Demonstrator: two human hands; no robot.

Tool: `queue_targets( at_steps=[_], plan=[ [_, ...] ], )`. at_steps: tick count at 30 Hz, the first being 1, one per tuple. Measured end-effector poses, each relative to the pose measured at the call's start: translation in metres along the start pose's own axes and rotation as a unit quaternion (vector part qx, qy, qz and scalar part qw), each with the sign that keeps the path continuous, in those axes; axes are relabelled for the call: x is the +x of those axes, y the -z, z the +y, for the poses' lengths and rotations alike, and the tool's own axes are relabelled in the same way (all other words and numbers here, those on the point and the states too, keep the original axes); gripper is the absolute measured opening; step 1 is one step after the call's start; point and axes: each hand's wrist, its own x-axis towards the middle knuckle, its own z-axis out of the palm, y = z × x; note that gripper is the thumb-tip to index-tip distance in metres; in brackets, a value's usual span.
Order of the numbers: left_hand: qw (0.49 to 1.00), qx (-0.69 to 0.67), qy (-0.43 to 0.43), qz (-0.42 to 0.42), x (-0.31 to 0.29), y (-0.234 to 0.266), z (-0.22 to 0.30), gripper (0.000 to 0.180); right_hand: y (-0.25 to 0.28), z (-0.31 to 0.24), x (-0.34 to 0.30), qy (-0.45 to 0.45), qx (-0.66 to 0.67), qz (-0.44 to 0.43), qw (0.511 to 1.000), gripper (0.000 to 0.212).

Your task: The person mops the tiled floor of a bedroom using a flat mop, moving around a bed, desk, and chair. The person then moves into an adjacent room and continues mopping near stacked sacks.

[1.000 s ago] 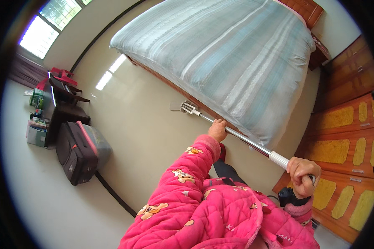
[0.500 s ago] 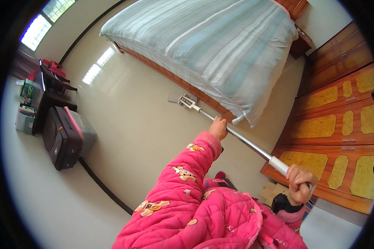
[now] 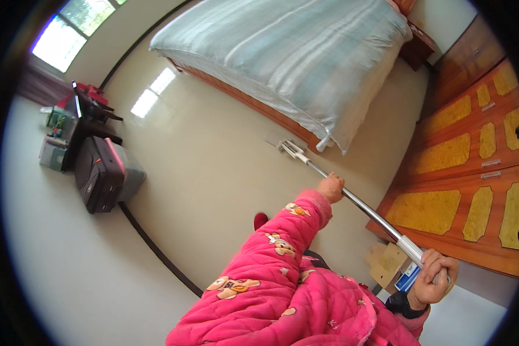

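Both my hands hold a long-handled mop (image 3: 375, 214) slanting across the floor. My left hand (image 3: 331, 187) is wrapped round the silver pole partway down. Near the pole's top end, my right hand (image 3: 434, 277) is closed round the white grip, with a black band on its wrist. The white mop head joint (image 3: 294, 150) is low by the floor, close to the near corner of the bed base. What lies under the joint shows only as a thin edge, so I cannot tell how flat it rests. My sleeves (image 3: 254, 268) are pink and quilted.
A bed (image 3: 282, 63) with a striped blue-grey cover stands ahead. Orange-brown wardrobes (image 3: 438, 213) line the right side. A dark suitcase (image 3: 98, 176) and a plastic bin (image 3: 134, 176) sit by the left wall. Cardboard boxes (image 3: 389, 262) are near my right. A red slipper (image 3: 260, 221) shows on the floor.
The mop head has moved along the bed base toward its near corner and closer to me. My view has shifted, and a red slipper has come forward. Both hands keep their hold.
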Motion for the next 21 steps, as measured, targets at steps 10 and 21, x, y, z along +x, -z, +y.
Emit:
queue_targets(
  at_steps=[10, 21],
  plan=[
    [0.995, 0.036, -0.010, -0.089, -0.074, 0.047, -0.025, 0.025, -0.051, -0.044, 0.005, 0.056, 0.141, -0.320, 0.935, 0.021],
    [0.996, -0.058, 0.023, 0.065, -0.238, 0.110, -0.079, 0.013, -0.154, -0.085, -0.047, 0.042, 0.218, -0.215, 0.951, 0.011]
  ],
)
